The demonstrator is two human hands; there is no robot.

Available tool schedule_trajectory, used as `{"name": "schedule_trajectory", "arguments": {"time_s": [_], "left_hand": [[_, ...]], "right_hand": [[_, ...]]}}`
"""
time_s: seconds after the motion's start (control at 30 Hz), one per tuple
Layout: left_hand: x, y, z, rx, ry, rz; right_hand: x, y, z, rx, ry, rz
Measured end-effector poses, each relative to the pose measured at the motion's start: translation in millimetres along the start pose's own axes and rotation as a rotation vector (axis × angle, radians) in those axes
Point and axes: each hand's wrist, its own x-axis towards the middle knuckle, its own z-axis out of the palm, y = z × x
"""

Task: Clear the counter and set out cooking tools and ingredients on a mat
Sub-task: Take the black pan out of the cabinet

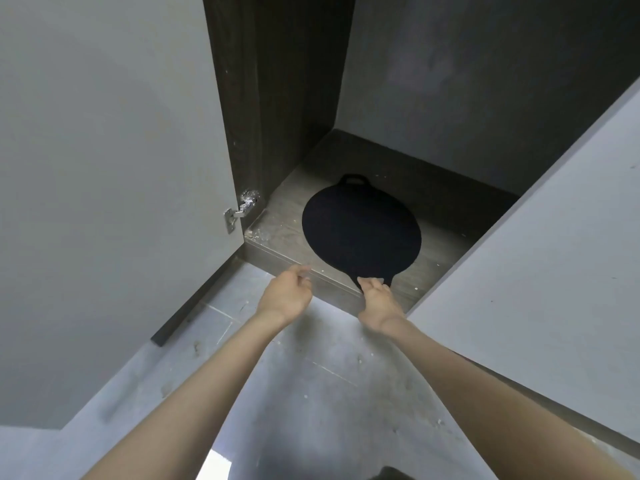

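A flat black griddle pan (362, 230) is lying on the floor of an open low cabinet (277, 223), its small loop handle pointing toward twelve o'clock and its long handle reaching toward six o'clock, over the cabinet's front lip. The long handle is being gripped by the right hand (377, 297), fingers curled around its end. The left hand (285, 292) is being held at about nine o'clock of the right hand, loosely curled and holding nothing, its fingertips close to the cabinet's front edge; whether that edge is being touched cannot be told.

Both cabinet doors are standing open: the left door (114, 168) at nine o'clock, its hinge (239, 213) showing, and the right door (540, 271) at three o'clock, just beside the right forearm.

The step in hand is judged to be the drawing out of the pan. It would best be done by the handle being held firmly and the pan being slid straight toward six o'clock, then lifted once the disc is clearing the lip. The far rim could be steadied by the free left hand, since a wide, flat pan is likely to tip. The right door should be kept clear of the elbow.
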Motion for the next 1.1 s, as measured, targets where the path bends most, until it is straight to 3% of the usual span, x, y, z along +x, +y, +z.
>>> {"name": "schedule_trajectory", "arguments": {"time_s": [0.13, 0.3, 0.47, 0.57, 0.77, 1.1], "left_hand": [[-8, -10, 0, -0.468, -0.038, -0.224], [-13, -37, -11, -0.841, -0.047, -0.394], [-21, -60, -21, -0.917, -0.008, -0.460], [-23, -71, -22, -0.893, 0.014, -0.519], [-21, -87, -4, -0.898, -0.110, -0.606], [-4, -90, 12, -1.111, -0.074, -0.556]], "right_hand": [[-9, -11, 15, -0.011, -0.005, -0.115], [-28, -31, 36, -0.092, -0.024, -0.238], [-47, -46, 57, -0.109, -0.060, -0.435], [-55, -49, 66, -0.117, 0.010, -0.509], [-53, -32, 79, -0.190, 0.075, -0.684], [-37, 11, 71, -0.518, 0.118, -0.583]]}}
